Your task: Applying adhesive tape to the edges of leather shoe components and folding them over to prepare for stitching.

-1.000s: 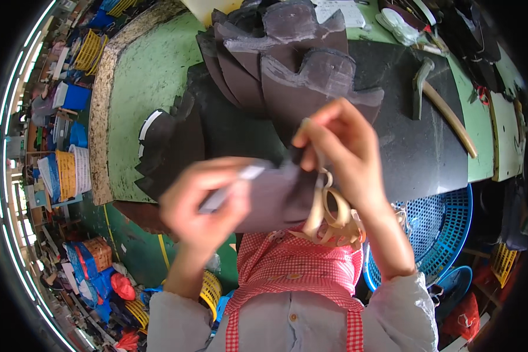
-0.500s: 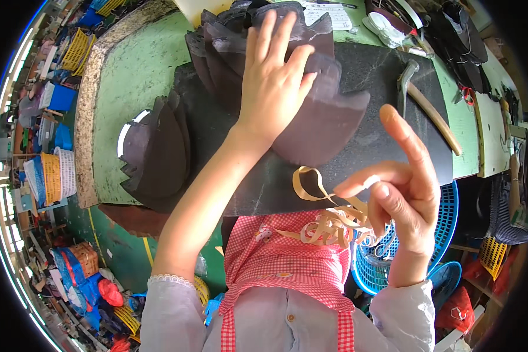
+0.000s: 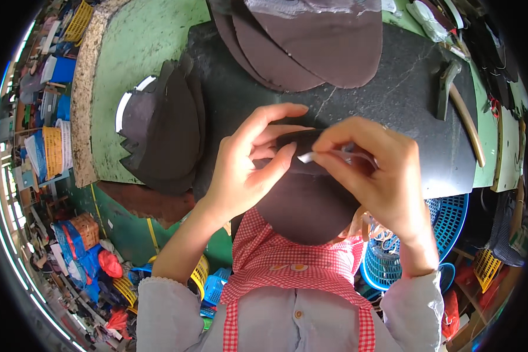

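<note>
A dark brown, round-ended flat piece [image 3: 308, 205], its kind unclear, lies across the near edge of the dark slab, above my apron. At its upper left, my left hand [image 3: 240, 167] grips it, thumb on top and some fingers hidden behind. My right hand [image 3: 387, 170] is closed in a pinch on a thin white strip [image 3: 305, 157], whose end points toward the left thumb. Farther off sits a pile of similar dark brown pieces [image 3: 328, 47], overlapping like a fan. Another stack of dark pieces with jagged edges [image 3: 167, 129] stands at the left.
A hammer [image 3: 466, 120] with a wooden handle rests on the right of the dark slab [image 3: 240, 64]. Below the table's right edge is a blue basket [image 3: 452, 226]. Tan ribbon curls [image 3: 364, 226] hang by the right forearm. The green tabletop [image 3: 141, 35] shows at left.
My left hand has left the far pile and now holds one brown piece close to me. The right hand has moved left, over that piece, pinching the white strip. The whole view has shifted.
</note>
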The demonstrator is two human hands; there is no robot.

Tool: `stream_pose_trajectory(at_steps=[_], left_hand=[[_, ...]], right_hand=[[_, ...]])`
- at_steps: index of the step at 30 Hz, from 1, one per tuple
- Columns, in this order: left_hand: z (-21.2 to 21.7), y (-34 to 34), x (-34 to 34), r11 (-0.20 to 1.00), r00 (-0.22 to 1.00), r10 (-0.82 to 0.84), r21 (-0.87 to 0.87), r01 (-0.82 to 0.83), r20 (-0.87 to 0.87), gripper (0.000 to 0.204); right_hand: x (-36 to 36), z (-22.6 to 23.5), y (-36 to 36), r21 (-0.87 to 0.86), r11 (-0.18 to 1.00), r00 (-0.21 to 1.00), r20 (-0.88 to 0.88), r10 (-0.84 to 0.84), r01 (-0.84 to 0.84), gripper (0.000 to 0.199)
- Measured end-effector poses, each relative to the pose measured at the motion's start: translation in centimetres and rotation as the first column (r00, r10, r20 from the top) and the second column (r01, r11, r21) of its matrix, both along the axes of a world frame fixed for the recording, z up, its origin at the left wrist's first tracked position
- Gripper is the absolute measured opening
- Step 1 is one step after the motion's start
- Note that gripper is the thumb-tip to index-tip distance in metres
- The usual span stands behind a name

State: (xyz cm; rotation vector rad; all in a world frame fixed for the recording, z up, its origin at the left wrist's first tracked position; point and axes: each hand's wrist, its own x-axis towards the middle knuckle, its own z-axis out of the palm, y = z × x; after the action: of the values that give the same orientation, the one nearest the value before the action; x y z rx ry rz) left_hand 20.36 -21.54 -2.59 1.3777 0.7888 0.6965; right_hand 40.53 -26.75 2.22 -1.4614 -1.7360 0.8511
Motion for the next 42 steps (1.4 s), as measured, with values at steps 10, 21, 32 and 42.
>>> stream_pose_trajectory(at_steps=[10,21,32,42], left_hand=[[-1.3,0.0,0.0,0.990,0.994,0.020,0.134,-0.035,0.111,0.048],[1.0,-0.1,0.3,0.998,0.998,0.052,0.025,-0.052,-0.018,0.048],[0.5,-0.5,2.8,0.880,0.961,0.134,0.474,-0.004,-0.241,0.016],[5.2,4.6,-9.9,0.384,0.440,0.833,0.923,-0.020,-0.337,0.030]], right_hand=[[-2.2,-1.7,1.4,0.091,0.994,0.973,0.215,-0.082,0.063,0.013],[1.2,-2.6,-0.8,-0.270,0.909,0.916,-0.161,-0.367,0.317,0.017],[1.3,-3.4,-1.6,-0.359,0.922,0.876,-0.387,-0.288,0.144,0.012],[6.5,-2.0,-4.5,-0.294,0.951,0.574,-0.764,-0.294,0.096,0.012]])
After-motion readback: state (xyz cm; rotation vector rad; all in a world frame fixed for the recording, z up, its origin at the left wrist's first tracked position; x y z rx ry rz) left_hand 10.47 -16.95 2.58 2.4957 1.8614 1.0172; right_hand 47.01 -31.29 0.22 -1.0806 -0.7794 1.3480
